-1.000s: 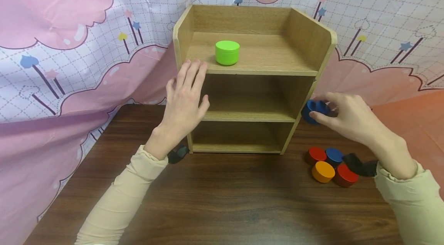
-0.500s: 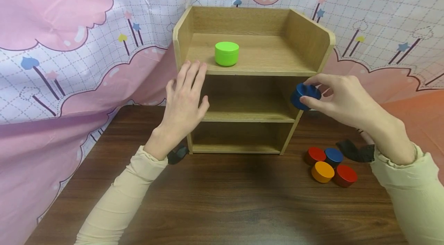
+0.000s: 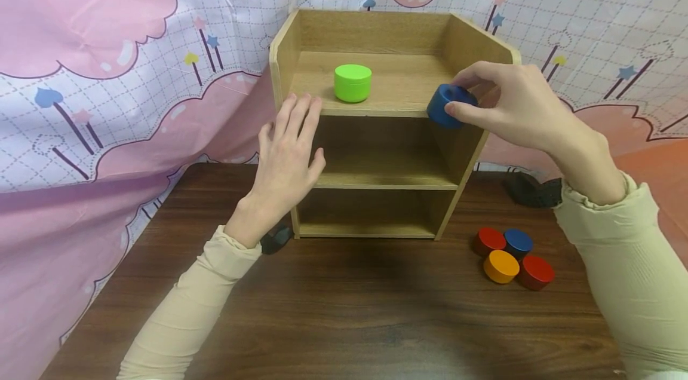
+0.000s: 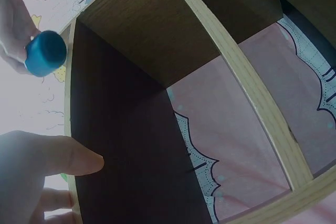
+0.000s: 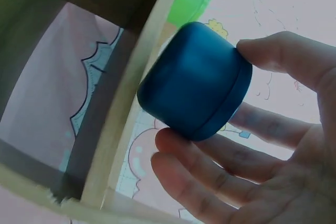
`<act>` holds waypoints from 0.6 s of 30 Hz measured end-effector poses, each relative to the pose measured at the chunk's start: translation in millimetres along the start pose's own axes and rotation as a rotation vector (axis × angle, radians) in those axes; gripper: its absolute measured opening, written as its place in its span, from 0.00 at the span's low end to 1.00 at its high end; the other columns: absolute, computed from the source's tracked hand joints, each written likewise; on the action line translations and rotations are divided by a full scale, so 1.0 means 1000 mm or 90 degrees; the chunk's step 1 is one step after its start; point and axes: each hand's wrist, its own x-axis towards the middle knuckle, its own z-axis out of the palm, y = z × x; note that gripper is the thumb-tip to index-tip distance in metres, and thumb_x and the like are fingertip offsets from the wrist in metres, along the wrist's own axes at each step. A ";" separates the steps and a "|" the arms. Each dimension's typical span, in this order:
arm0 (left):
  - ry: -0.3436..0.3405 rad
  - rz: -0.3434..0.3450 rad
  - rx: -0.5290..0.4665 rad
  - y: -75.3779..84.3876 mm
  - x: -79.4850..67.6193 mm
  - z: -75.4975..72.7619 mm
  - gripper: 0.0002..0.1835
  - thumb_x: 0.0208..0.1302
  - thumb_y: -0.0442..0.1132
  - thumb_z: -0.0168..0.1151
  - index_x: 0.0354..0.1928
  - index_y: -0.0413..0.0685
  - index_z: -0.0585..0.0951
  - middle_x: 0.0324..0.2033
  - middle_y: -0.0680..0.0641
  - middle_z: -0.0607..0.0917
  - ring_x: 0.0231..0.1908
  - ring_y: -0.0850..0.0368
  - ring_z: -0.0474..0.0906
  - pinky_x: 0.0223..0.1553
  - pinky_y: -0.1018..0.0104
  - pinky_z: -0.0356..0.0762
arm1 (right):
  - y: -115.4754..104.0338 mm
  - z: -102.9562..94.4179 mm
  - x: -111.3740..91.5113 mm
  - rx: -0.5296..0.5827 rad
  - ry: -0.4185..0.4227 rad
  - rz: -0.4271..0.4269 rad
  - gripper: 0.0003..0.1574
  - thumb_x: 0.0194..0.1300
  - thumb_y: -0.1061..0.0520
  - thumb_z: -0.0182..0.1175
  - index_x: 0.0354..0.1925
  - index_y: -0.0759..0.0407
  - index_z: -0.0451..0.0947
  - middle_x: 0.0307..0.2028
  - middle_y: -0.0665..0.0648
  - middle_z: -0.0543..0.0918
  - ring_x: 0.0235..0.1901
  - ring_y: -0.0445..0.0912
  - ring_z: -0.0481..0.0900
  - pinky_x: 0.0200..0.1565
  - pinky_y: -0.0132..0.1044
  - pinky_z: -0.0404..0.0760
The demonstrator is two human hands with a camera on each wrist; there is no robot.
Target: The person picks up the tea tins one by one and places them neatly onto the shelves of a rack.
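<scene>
My right hand [image 3: 516, 102] pinches a round blue tin [image 3: 445, 110] between thumb and fingers, tilted, at the front edge of the wooden shelf's [image 3: 398, 112] top board, near its right side. In the right wrist view the blue tin [image 5: 191, 80] overlaps the board's edge, with the thumb on one side and fingers on the other. A bright green round tin [image 3: 352, 83] stands on the top board, left of centre. My left hand [image 3: 287, 150] has its fingers stretched out, fingertips right at the top board's front left edge, with nothing in its grasp.
On the dark wooden table [image 3: 344, 308], right of the shelf, sit two red tins [image 3: 490, 241], a blue tin [image 3: 518, 241] and an orange tin [image 3: 501, 266], close together. A patterned cloth [image 3: 134, 99] hangs behind the shelf. High side panels [image 3: 478, 39] border the top board.
My right hand has lifted the blue tin up and leftward, from beside the shelf to the top board's front edge. The left hand and the green tin stay in place.
</scene>
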 end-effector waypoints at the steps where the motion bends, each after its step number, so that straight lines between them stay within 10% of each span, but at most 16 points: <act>1: 0.001 0.000 0.001 0.000 0.000 0.000 0.40 0.59 0.39 0.60 0.73 0.48 0.58 0.71 0.45 0.62 0.73 0.48 0.51 0.59 0.39 0.62 | -0.001 0.000 0.003 0.004 0.000 -0.001 0.22 0.61 0.47 0.64 0.51 0.55 0.79 0.44 0.60 0.85 0.30 0.24 0.74 0.36 0.19 0.69; 18: 0.001 0.002 0.004 -0.001 0.000 0.000 0.40 0.59 0.40 0.60 0.73 0.48 0.57 0.71 0.45 0.62 0.73 0.48 0.51 0.58 0.39 0.63 | -0.011 0.006 0.052 -0.022 -0.008 0.038 0.31 0.63 0.45 0.60 0.60 0.58 0.73 0.53 0.64 0.82 0.48 0.56 0.81 0.43 0.40 0.67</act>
